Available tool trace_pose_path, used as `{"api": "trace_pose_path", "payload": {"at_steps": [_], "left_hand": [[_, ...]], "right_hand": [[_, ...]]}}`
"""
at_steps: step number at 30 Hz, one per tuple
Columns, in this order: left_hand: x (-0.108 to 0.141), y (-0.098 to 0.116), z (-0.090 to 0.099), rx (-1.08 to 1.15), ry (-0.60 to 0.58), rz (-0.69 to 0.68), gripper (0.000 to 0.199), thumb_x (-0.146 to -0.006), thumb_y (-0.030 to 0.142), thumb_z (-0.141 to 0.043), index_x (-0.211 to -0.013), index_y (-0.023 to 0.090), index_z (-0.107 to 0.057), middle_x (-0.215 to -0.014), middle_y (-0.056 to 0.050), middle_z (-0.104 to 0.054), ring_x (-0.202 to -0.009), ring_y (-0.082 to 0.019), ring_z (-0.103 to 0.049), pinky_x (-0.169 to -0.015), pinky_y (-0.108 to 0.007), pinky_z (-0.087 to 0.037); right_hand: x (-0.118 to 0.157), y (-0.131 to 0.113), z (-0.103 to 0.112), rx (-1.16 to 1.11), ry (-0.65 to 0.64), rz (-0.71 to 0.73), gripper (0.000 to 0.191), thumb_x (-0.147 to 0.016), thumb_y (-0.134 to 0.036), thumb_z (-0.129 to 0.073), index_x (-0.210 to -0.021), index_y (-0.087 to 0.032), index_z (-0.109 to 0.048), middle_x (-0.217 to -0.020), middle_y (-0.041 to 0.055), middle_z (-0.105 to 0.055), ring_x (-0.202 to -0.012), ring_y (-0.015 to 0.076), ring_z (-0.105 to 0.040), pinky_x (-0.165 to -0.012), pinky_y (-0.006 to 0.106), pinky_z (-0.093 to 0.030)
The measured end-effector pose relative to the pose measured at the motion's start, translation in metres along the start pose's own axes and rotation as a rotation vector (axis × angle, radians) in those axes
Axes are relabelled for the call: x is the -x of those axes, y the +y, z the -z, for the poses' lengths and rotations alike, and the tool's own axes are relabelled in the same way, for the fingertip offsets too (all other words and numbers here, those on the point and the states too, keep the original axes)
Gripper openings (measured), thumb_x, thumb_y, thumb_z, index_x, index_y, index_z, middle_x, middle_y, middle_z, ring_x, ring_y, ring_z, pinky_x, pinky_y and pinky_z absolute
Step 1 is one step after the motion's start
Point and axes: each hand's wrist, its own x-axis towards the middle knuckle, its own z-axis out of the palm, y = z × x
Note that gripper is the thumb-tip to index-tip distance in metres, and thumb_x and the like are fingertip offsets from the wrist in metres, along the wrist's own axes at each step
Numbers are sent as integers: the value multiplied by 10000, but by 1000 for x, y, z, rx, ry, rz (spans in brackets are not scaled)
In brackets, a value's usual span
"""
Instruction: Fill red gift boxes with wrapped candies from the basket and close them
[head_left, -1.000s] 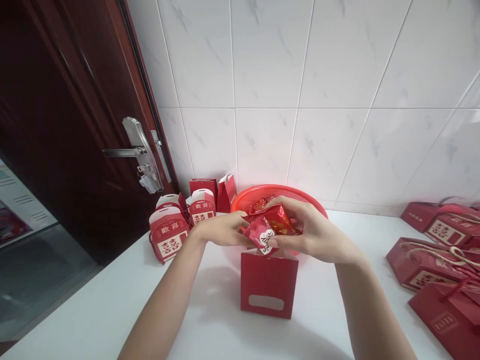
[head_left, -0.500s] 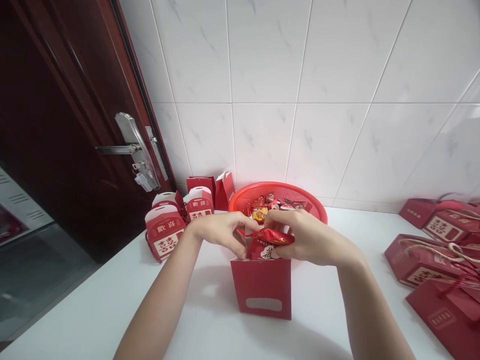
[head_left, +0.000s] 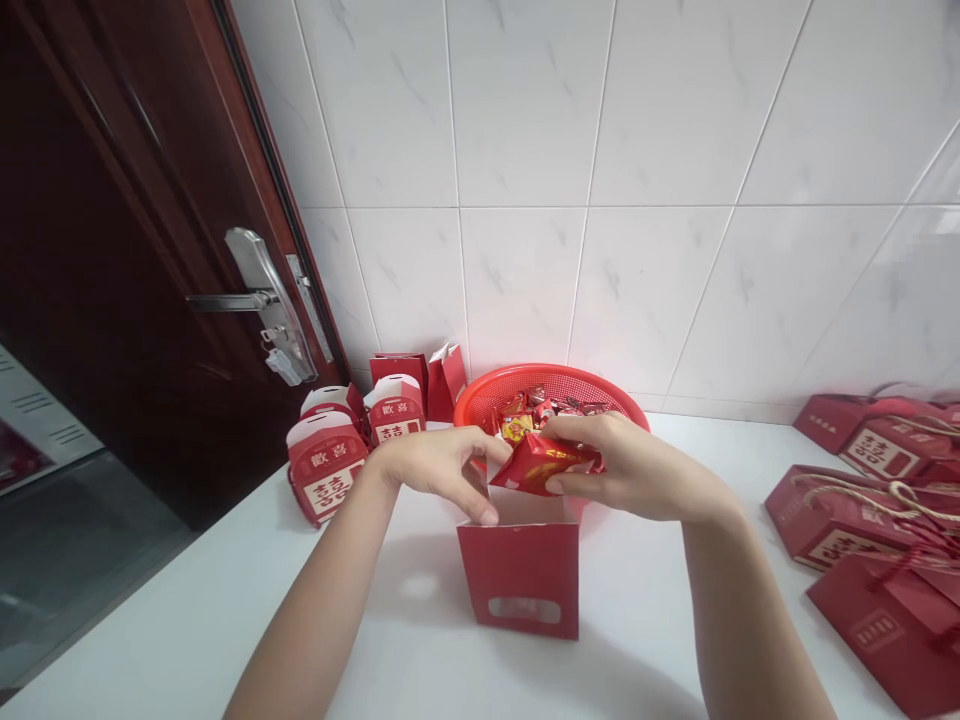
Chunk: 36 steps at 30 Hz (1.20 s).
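Observation:
An open-topped red paper gift box (head_left: 517, 570) stands upright on the white table, with a small window low on its front. My left hand (head_left: 442, 468) grips its left side, thumb at the rim and fingers toward the back. Over the opening, my right hand (head_left: 626, 470) pinches a shiny red candy packet (head_left: 536, 465) with gold print between thumb and fingers. The box's depth is hidden from me. Right behind sits a red plastic basket (head_left: 480, 385) with several wrapped candies (head_left: 517, 428) in it.
Several red gift boxes (head_left: 326, 465) with white handle tops stand at the left, with two open red boxes (head_left: 446, 380) by the wall. More red boxes tied with cord (head_left: 847, 520) lie at the right. A dark door (head_left: 150, 200) is beyond the table's left edge.
The dark red packet with white lettering at the box's opening is out of sight now. My right hand has risen slightly, tilting the shiny red packet. My left hand stays at the box.

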Motion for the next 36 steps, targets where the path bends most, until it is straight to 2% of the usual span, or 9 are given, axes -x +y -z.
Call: {"api": "trace_pose_path", "payload": {"at_steps": [4,9,13,16,18,23,29,33,36], "left_hand": [[0,1,0,54,-16,-9,250,-685,278,-869,-870,171,-739,-883,3,-676,-793,-143,-609,-704,-208,-538],[0,1,0,74,-22,-14,309,-644,298,-900,-901,184,-774,-866,-20,-717,-808,-175,-657,-703,-234,-571],[0,3,1,27,-40,-51,247,-773,282,-799,-1000,184,-782,-937,-46,-737,-898,-192,-666,-766,-241,-573],[0,3,3,-9,-47,-36,234,-847,220,-694,-1063,171,-772,-957,-58,-745,-820,-162,-658,-744,-232,-559],[0,2,5,-47,-8,-6,283,-832,170,-670,-1098,185,-766,-923,-35,-748,-768,-140,-650,-722,-216,-547],[0,3,4,-68,19,33,397,-799,175,-688,-1189,210,-746,-1056,-45,-753,-972,-203,-679,-781,-232,-547],[1,10,0,-76,9,33,486,-837,158,-626,-1317,214,-679,-1060,-53,-752,-791,-144,-655,-681,-199,-515],[0,12,0,-111,9,35,476,-830,137,-609,-1290,221,-698,-1015,-35,-750,-840,-151,-645,-728,-203,-509],[0,13,-1,-132,11,30,429,-833,148,-608,-1242,201,-724,-989,-36,-746,-842,-155,-637,-702,-194,-494]], "right_hand": [[-2,-3,-3,-62,11,37,210,-854,-183,-614,-759,-217,-431,-687,-46,-477,-608,114,-416,-522,263,-299],[-5,-3,-8,-47,-98,61,118,-872,-149,-561,-865,-221,-469,-777,-31,-560,-656,122,-509,-531,250,-343],[-3,1,-5,5,-144,42,108,-880,-181,-571,-825,-215,-484,-736,-27,-552,-624,124,-485,-526,255,-345],[-1,2,-4,32,-166,37,35,-896,-179,-552,-898,-206,-575,-764,-6,-610,-638,134,-511,-543,262,-360],[-1,1,-6,51,-173,26,106,-909,-182,-542,-975,-202,-623,-769,2,-637,-634,139,-526,-542,268,-354],[-3,-7,-10,10,-223,50,187,-950,-236,-527,-1078,-213,-661,-629,-42,-538,-511,110,-419,-496,258,-309],[-4,-11,-12,12,-227,25,206,-983,-240,-473,-997,-219,-677,-646,-32,-543,-490,107,-400,-492,263,-305],[-6,-8,-16,75,-228,36,236,-937,-141,-468,-924,-223,-688,-650,-20,-566,-523,124,-461,-512,273,-292],[-7,-8,-17,75,-253,42,234,-926,-126,-480,-966,-223,-690,-697,-19,-602,-558,127,-495,-551,276,-322]]}}
